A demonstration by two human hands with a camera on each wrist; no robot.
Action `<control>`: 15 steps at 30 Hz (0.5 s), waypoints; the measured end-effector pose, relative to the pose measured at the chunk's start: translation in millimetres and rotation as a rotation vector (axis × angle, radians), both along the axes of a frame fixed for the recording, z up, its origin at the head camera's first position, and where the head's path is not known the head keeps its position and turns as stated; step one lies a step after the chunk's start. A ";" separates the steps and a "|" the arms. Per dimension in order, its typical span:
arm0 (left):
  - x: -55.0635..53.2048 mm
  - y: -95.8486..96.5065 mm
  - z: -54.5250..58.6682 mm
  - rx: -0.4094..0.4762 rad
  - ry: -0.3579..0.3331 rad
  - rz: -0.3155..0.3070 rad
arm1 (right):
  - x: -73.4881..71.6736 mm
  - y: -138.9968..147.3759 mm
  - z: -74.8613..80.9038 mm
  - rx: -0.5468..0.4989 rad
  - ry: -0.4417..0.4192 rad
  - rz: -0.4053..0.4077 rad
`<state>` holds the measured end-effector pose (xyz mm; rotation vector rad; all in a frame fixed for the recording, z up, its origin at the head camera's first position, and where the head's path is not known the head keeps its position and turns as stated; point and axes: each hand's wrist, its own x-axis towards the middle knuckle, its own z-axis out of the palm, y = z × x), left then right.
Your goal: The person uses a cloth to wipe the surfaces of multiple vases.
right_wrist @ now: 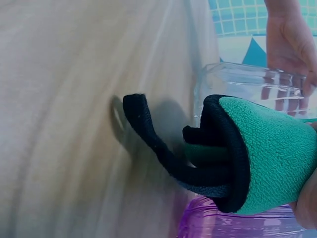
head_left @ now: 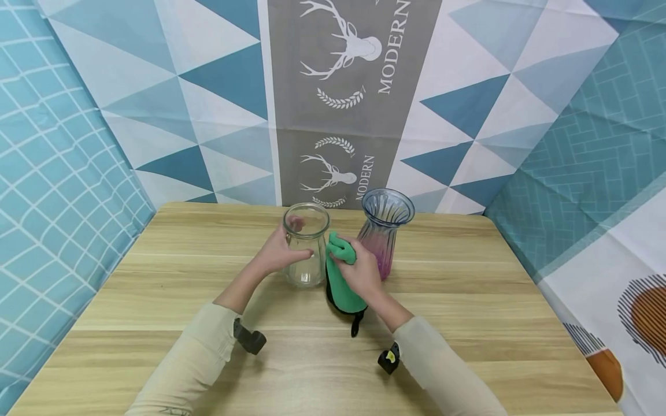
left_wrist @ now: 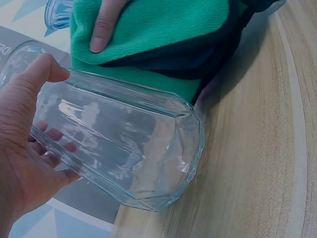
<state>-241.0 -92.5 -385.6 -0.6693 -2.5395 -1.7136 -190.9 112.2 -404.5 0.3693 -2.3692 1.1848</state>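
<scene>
A clear glass jar [head_left: 306, 266] stands upright on the table at the back middle. My left hand [head_left: 282, 249] grips it from the left; in the left wrist view the thumb lies along one side and the fingers [left_wrist: 52, 144] show through the glass. Just right of the jar, my right hand [head_left: 360, 270] holds a bunched green cloth [head_left: 343, 292] with black edging. The cloth hangs beside the jar's wall, and a black loop [right_wrist: 148, 129] dangles from its lower end. Part of the right hand's grip is hidden behind the folds.
A ribbed glass vase [head_left: 386, 222], blue at its flared rim and pink-purple lower down, stands right behind my right hand. The wooden table [head_left: 182, 289] ends at a patterned curtain [head_left: 234, 86] at the back. A camera [head_left: 250, 338] is strapped to each wrist.
</scene>
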 end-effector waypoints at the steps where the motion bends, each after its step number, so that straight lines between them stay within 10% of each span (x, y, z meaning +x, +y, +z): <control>1: -0.1 -0.1 -0.1 -0.001 0.001 -0.002 | -0.8 -0.1 1.4 -0.004 0.005 0.000; 15: 3.7 -0.6 5.1 -0.017 0.008 -0.030 | -6.5 -5.0 12.6 -0.001 0.020 0.045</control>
